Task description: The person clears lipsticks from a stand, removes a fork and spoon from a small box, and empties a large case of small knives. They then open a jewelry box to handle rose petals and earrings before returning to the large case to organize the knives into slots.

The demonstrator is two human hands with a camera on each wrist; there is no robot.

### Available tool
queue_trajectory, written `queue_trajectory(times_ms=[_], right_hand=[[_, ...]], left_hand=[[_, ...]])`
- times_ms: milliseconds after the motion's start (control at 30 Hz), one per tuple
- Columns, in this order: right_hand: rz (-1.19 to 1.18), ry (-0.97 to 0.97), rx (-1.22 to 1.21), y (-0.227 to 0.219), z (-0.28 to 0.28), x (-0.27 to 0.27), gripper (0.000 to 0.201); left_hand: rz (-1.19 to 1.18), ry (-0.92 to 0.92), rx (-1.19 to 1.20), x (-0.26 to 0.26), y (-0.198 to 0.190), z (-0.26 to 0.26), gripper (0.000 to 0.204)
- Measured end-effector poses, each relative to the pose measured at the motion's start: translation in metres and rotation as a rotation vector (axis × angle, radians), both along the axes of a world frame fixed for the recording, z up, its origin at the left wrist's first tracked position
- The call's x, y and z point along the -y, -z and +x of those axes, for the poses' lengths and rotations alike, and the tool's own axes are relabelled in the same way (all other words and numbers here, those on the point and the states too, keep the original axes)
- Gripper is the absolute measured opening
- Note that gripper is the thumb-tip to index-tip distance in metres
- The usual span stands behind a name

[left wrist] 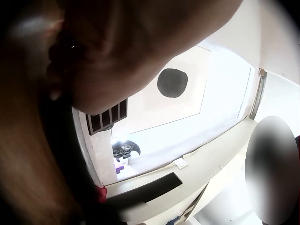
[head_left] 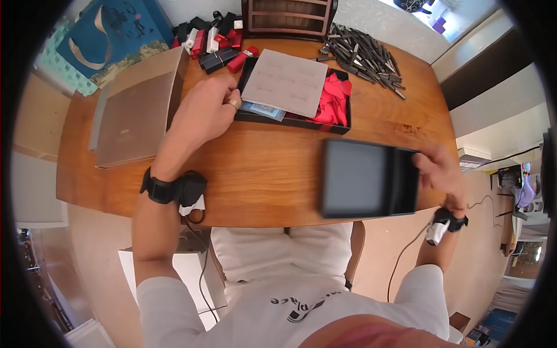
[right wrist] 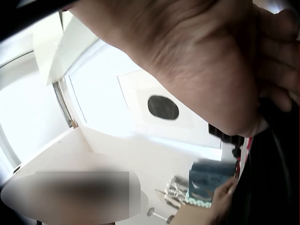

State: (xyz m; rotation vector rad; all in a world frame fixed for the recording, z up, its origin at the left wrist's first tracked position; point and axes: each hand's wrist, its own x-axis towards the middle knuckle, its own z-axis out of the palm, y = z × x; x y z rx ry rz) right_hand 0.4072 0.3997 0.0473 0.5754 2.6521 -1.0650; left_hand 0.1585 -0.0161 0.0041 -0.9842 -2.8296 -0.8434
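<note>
My right hand point(head_left: 442, 171) grips the right edge of a shallow black box lid point(head_left: 357, 180), which is raised over the table's front edge and slightly blurred. In the right wrist view the lid point(right wrist: 269, 173) is a dark shape under the curled fingers. My left hand point(head_left: 212, 107), a ring on one finger, holds the left end of an open black box point(head_left: 301, 123); its fingertips are partly hidden. A grey slotted insert point(head_left: 285, 81) lies tilted across that box, above a blue printed packet point(head_left: 264, 110). Crumpled red fabric pieces point(head_left: 333, 98) fill the right end.
A brown box point(head_left: 136, 110) and a blue gift bag point(head_left: 116, 40) stand on the left. Small red, black and white boxes point(head_left: 214, 43) are heaped behind, next to a wooden rack point(head_left: 290, 20). Dark pen-like sticks point(head_left: 365, 55) lie piled at the back right.
</note>
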Motion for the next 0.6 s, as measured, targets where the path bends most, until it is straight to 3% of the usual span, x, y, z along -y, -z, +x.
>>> queue_trajectory(times_ms=[167, 267, 333, 500, 567, 600], right_hand=[[0.105, 0.457, -0.207, 0.005, 0.08, -0.072, 0.033], [0.142, 0.577, -0.314, 0.019, 0.098, -0.095, 0.032], [0.164, 0.616, -0.318, 0.029, 0.098, -0.095, 0.033], [0.324, 0.566, -0.278, 0.044, 0.075, -0.069, 0.042], [0.235, 0.601, -0.258, 0.042, 0.067, -0.054, 0.042], [0.168, 0.592, -0.236, 0.041, 0.066, -0.049, 0.042]], left_hand=[[-0.012, 0.159, -0.044, 0.002, -0.005, 0.007, 0.014], [-0.066, 0.207, -0.004, -0.006, -0.011, 0.015, 0.016], [0.073, 0.327, 0.21, -0.014, -0.004, 0.02, 0.022], [0.125, 0.454, 0.203, -0.054, 0.014, 0.047, 0.029], [0.129, 0.405, 0.422, -0.071, 0.011, 0.061, 0.027], [0.185, 0.432, 0.408, -0.079, 0.012, 0.07, 0.025]])
